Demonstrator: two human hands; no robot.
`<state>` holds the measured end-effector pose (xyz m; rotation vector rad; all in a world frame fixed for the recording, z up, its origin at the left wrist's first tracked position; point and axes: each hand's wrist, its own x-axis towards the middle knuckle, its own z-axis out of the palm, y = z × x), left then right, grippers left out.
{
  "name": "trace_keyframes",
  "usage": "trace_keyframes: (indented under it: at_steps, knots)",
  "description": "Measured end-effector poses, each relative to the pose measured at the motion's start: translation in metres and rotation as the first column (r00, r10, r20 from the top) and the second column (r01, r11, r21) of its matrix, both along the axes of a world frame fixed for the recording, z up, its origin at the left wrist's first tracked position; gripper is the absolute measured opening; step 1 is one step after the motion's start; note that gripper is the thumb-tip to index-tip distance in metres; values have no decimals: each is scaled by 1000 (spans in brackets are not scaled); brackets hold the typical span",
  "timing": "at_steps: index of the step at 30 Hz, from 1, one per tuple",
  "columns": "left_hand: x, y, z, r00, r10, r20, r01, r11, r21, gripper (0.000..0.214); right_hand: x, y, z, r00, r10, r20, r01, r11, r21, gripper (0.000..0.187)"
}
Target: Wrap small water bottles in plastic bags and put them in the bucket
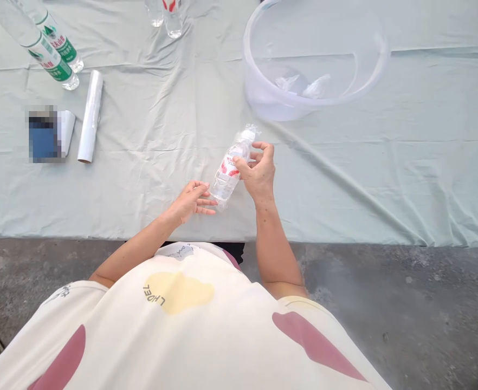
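Observation:
A small clear water bottle (225, 172) with a red and white label and a white cap lies slanted over the cloth, its cap end pointing away from me. Crinkled clear plastic film wraps it and sticks out past the cap and base. My right hand (259, 172) grips its upper right side, thumb on the label and the other fingers curled around the far side. At the base is my left hand (191, 203), its fingers apart and their tips at the film; whether they bear any weight I cannot tell.
A roll of plastic film (90, 116) lies left, beside a partly blurred blue and white object (46, 138). Green-labelled bottles (52, 59) stand far left, and others (173, 19) at the back. A translucent tub (279, 105) holds wrapped items. The tablecloth's (141, 227) front edge is near me.

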<state>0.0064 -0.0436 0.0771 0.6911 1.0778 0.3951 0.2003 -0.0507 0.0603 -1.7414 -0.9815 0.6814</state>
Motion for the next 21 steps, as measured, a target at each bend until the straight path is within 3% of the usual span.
trace_keyframes:
  at_steps: [6,10,13,16,18,21]
  knots:
    - [-6,13,4,999,9,-42,-6,998,70,37,-25,-3,23,996,-39,80,26,987,160,57]
    - [-8,16,15,993,74,97,-77,996,34,30,-40,-4,37,994,-74,83,51,966,254,61]
    - [-7,19,17,936,252,245,-244,968,-65,19,-56,-6,43,995,-81,58,60,951,304,65]
    - [-6,26,11,837,447,315,-390,892,-228,15,-72,-8,41,996,-79,39,62,943,326,66]
    - [-7,31,5,808,492,323,-393,859,-328,18,-78,-8,37,999,-48,12,42,950,309,65]
    - [-13,37,-4,811,472,345,-329,856,-398,13,-76,-7,31,997,73,-27,-64,965,255,62]
